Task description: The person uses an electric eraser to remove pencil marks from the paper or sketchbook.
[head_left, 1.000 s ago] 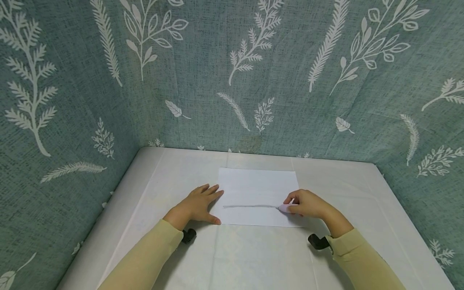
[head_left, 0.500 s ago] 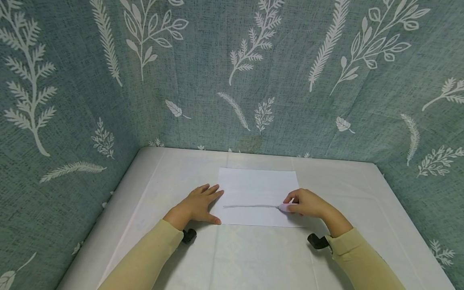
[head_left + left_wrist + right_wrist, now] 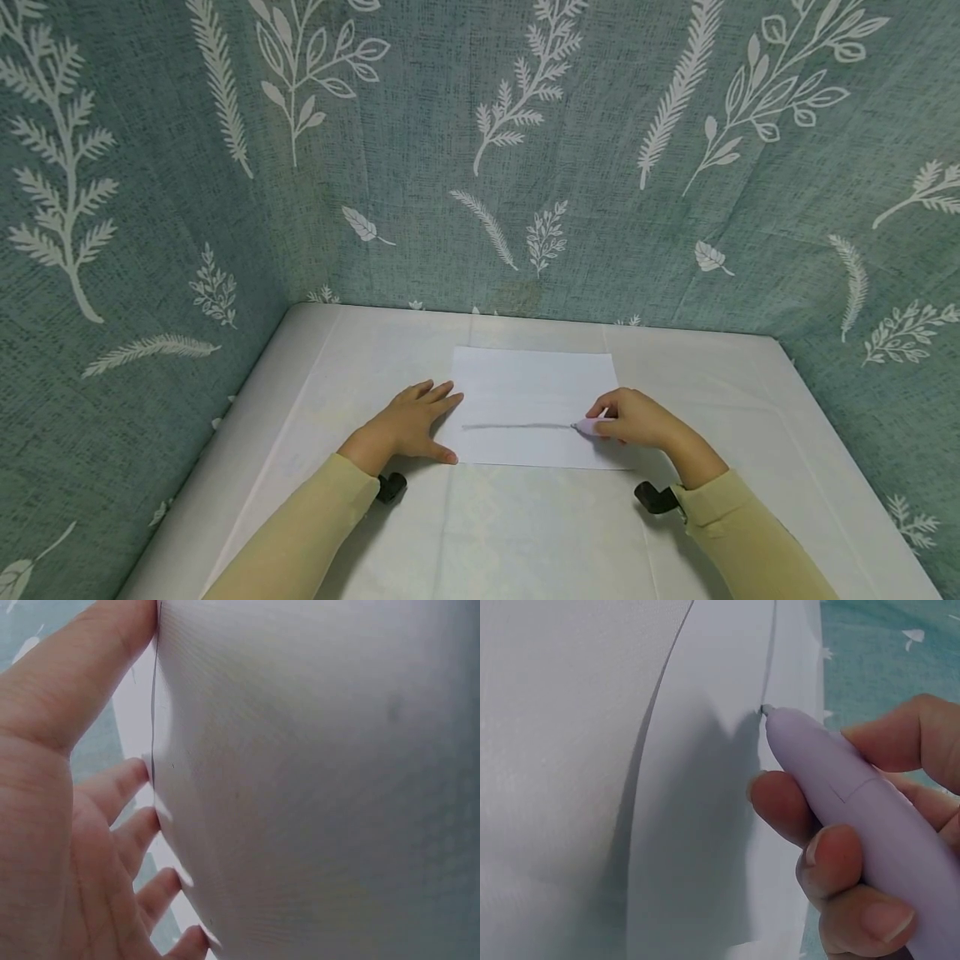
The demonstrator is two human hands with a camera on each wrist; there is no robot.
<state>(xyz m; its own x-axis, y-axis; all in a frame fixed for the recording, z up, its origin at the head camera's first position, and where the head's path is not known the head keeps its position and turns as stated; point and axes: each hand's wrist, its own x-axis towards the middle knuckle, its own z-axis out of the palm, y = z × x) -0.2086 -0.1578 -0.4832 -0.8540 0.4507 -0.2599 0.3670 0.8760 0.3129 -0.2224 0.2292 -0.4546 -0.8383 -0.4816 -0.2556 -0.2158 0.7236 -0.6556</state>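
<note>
Head view: paper [image 3: 532, 392] mid-table [image 3: 525, 533]; left hand [image 3: 411, 427] flat, fingers spread, pinning paper's left edge; right hand [image 3: 633, 419] pinches lilac pen [image 3: 587, 428], tip at right end of drawn line [image 3: 517, 427]; line nearly spans paper.

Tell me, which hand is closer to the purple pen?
Right. The right hand grips the pen, its tip on the paper. The left hand lies flat at the paper's other edge, away from the pen.

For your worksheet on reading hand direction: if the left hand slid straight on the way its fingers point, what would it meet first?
The left hand points up and right, fingertips at the white paper sheet edge, so it would probably ride onto the sheet first.
</note>
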